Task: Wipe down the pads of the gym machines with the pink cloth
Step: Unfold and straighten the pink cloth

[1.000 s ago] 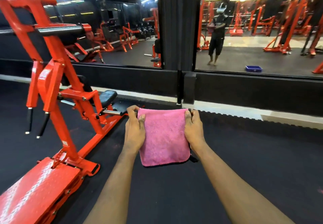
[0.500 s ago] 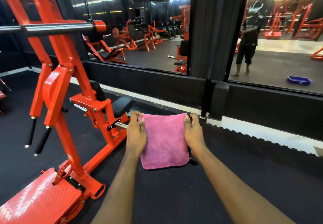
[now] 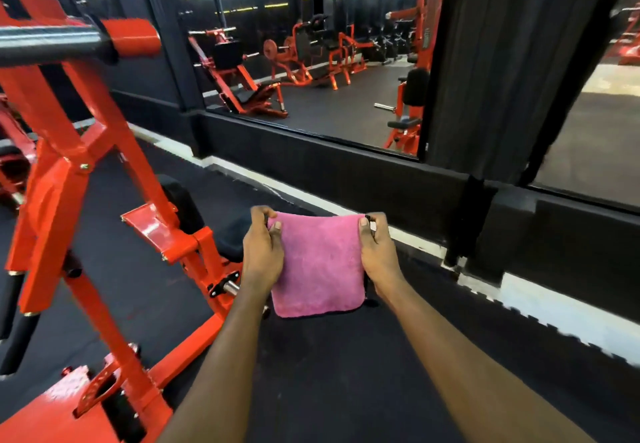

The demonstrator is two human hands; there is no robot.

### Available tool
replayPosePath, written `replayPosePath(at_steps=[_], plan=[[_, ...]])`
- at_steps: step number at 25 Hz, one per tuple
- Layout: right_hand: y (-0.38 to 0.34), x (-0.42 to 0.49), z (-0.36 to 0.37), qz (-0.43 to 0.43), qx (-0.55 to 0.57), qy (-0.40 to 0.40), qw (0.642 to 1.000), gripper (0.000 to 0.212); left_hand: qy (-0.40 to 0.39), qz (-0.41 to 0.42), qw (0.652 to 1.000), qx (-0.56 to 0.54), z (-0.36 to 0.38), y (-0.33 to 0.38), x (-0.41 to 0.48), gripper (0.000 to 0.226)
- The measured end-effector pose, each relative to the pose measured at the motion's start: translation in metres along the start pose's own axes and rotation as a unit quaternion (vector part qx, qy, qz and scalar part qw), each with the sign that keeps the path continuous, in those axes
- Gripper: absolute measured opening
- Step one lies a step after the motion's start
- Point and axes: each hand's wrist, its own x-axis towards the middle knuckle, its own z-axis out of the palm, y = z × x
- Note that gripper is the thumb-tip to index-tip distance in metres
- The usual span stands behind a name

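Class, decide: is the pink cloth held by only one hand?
No, the left hand and the right hand each pinch an upper corner of the pink cloth.

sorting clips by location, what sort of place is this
A gym, most likely its weight room. A red machine with a steel bar and a black pad stands at the left, the wall mirror shows more red machines, and the floor is black matting.

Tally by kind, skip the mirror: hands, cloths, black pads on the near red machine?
Hands: 2, left hand and right hand
Pink cloth: 1
Black pads on the red machine: 2, back pad and seat pad
Total: 5
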Motion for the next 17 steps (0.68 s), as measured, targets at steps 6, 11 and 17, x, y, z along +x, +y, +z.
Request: replayPosePath(at_steps=[6,11,17], plan=[[0.02,0.171,0.059,0.088,0.074,-0.214,0.97,0.051,0.095,-0.055,0.992,0.06,0.035,-0.043,0.126,0.019],[0.032,0.275,0.152,0.09,0.113,-0.295,0.944,0.04,0.159,-0.109,0.977,0.09,0.037,-0.115,0.219,0.019],[0.043,0.38,0.287,0.08,0.093,-0.376,0.918,0.018,0.155,-0.189,0.955,0.168,0.013,-0.215,0.326,0.021]])
